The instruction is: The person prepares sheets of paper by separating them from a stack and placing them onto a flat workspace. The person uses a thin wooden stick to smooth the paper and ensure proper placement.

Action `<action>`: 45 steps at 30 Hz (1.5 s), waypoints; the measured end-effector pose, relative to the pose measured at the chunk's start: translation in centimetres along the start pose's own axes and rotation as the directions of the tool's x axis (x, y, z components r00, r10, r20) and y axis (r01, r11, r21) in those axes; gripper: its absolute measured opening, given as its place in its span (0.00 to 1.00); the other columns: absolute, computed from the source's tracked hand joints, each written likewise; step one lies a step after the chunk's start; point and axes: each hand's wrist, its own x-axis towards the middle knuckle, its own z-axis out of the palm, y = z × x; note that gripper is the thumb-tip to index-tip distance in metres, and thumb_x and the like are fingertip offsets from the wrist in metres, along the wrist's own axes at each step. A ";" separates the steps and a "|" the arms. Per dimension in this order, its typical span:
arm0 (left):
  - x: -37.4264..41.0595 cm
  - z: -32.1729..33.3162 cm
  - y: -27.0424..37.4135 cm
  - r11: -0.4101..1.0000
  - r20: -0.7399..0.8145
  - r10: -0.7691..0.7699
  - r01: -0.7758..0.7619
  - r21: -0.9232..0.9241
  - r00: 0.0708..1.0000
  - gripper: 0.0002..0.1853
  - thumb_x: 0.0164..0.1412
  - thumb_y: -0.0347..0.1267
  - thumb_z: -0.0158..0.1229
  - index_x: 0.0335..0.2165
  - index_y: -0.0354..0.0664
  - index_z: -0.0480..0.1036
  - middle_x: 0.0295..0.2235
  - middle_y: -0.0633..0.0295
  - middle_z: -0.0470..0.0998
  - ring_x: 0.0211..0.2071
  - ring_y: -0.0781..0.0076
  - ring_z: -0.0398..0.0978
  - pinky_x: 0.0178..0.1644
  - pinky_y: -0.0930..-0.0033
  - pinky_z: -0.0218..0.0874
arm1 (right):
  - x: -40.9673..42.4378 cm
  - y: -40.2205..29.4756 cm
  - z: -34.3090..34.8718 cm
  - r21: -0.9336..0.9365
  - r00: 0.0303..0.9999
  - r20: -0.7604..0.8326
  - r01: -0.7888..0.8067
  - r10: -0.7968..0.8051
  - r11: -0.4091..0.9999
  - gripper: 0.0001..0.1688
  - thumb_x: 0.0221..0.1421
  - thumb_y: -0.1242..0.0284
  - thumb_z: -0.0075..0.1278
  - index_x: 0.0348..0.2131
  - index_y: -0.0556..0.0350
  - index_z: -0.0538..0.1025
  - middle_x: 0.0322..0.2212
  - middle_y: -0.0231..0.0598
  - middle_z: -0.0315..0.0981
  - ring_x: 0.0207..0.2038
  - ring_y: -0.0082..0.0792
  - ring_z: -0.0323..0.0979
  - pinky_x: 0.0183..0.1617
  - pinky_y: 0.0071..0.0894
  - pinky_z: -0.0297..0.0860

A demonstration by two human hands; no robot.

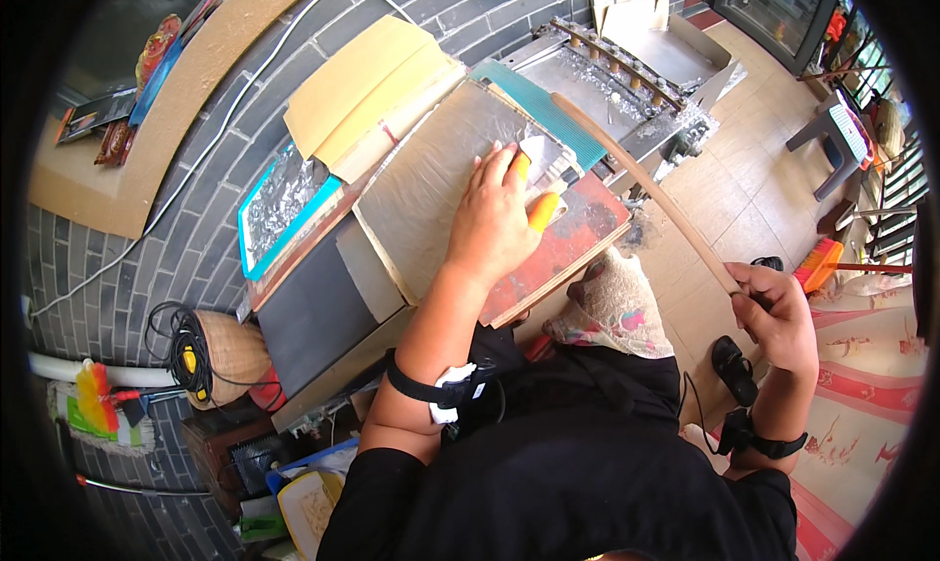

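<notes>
My left hand lies palm down on a stack of thin sheets with a grey, foil-like top. Yellow covers sit on its thumb and index finger, which are spread apart. By the index fingertip is a small white piece; whether the finger touches it I cannot tell. My right hand pinches the near end of a long, thin wooden strip. Its far end hangs over a teal ribbed mat, beside the stack. Under the stack's right side shows a worn red board.
Beyond the mat stands a metal frame strewn with silvery scraps. A blue-rimmed tray of foil scraps and a folded cardboard piece lie left. A patterned cloth covers my knee. Right are a stool, sandal and broom.
</notes>
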 end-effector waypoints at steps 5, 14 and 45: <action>0.3 0.0 0.1 0.999 -0.074 -0.032 0.033 0.013 0.997 0.30 0.58 0.41 0.55 0.52 0.29 0.64 0.48 0.38 0.69 0.53 0.42 0.65 0.60 0.52 0.54 | -0.8 0.8 -1.6 0.005 0.997 0.055 0.049 -0.050 0.999 0.19 0.50 0.87 0.46 0.44 0.70 0.73 0.18 0.28 0.64 0.19 0.18 0.63 0.23 0.18 0.60; 3.8 -2.8 1.1 0.929 -0.156 -0.358 0.369 0.044 0.921 0.31 0.51 0.33 0.60 0.54 0.34 0.64 0.29 0.47 0.78 0.31 0.54 0.78 0.35 0.58 0.69 | -0.7 0.3 -1.8 0.012 0.994 0.101 0.049 -0.050 0.999 0.18 0.50 0.86 0.46 0.43 0.72 0.73 0.17 0.29 0.64 0.18 0.17 0.63 0.23 0.18 0.60; 2.0 -2.9 -1.5 0.978 -0.479 -0.182 0.208 0.002 0.859 0.35 0.50 0.31 0.64 0.57 0.40 0.61 0.26 0.56 0.75 0.25 0.56 0.75 0.30 0.59 0.66 | 10.3 -0.6 7.8 -0.054 0.943 0.290 0.188 -0.164 0.981 0.15 0.56 0.82 0.44 0.43 0.65 0.75 0.20 0.22 0.63 0.22 0.13 0.58 0.24 0.19 0.58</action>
